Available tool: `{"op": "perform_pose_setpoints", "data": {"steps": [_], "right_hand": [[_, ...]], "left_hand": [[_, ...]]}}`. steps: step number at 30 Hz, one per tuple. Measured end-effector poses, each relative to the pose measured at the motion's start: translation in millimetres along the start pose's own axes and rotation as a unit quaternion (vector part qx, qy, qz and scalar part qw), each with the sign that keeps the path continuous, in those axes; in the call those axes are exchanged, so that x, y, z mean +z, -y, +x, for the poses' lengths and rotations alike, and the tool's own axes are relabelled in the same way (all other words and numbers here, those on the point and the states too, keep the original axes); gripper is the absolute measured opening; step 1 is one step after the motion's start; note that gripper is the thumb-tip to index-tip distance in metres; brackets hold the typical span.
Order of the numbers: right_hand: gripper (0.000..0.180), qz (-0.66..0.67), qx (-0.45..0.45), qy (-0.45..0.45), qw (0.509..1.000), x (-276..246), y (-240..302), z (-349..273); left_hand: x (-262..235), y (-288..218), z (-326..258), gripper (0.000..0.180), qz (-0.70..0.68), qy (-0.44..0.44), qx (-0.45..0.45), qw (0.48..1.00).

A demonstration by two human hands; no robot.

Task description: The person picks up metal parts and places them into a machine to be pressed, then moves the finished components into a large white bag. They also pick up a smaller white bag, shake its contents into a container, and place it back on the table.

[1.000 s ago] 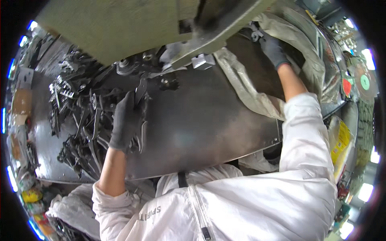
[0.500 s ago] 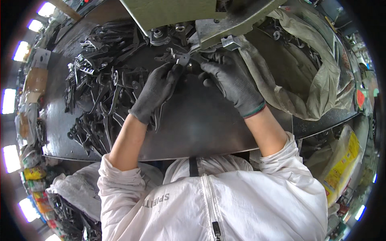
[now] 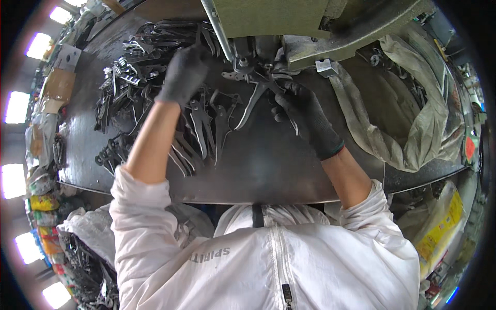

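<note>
Under the press head, a plier-like metal tool (image 3: pixel 253 105) stands with its two handles spread toward me and its jaw end at the press. My right hand (image 3: pixel 306 113), in a dark grey glove, has its fingers closed round the tool's right handle. Over the heap of similar dark metal tool parts (image 3: pixel 116 85) at the left is my left hand (image 3: pixel 186 72), gloved too. Motion smears its fingers, and whether they grip a part there is unclear. Several paired handles (image 3: pixel 201 126) lie just below that hand.
The green-grey press (image 3: pixel 274 18) overhangs the far middle of the dark metal table (image 3: pixel 263 170). To the right, a grey cloth roll (image 3: pixel 382 144) curves around more metal parts. Cardboard boxes (image 3: pixel 58 87) stand beyond the left edge; a yellow and white bag (image 3: pixel 439 222) lies below right.
My left hand has gone from the press to the heap at the left. The tool now shows with handles spread beneath the press, my right hand on one handle. The view has shifted slightly.
</note>
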State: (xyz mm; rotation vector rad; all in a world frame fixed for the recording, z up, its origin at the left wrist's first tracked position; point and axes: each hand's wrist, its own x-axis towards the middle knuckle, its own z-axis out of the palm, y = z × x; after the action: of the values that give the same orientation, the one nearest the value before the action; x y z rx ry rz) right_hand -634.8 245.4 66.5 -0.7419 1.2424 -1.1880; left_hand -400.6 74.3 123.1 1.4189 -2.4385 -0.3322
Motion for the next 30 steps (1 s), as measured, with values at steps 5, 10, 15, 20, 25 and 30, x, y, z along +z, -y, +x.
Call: {"op": "perform_pose_setpoints", "data": {"steps": [5,10,15,20,25,30], "right_hand": [[0.030,-0.035,0.005,-0.017,0.999,20,13,-3],[0.034,-0.037,-0.010,-0.015,0.999,24,33,-18],[0.039,-0.123,-0.034,-0.015,0.992,15,24,-27],[0.034,-0.001,0.024,0.011,1.000,12,10,-23],[0.034,0.023,0.009,0.025,0.999,6,-7,-21],[0.025,0.039,-0.028,0.001,0.999,23,2,-26]], "left_hand": [[28,138,49,0.030,0.233,0.104,-0.064,0.965],[34,155,51,0.030,-0.075,0.079,-0.052,0.993],[-14,106,30,0.031,-0.270,0.037,-0.053,0.961],[-53,62,-52,0.039,-0.528,-0.054,0.039,0.847],[-82,-16,-107,0.054,-0.443,0.166,-0.101,0.875],[-35,-85,-105,0.056,-0.483,0.294,-0.037,0.824]]}}
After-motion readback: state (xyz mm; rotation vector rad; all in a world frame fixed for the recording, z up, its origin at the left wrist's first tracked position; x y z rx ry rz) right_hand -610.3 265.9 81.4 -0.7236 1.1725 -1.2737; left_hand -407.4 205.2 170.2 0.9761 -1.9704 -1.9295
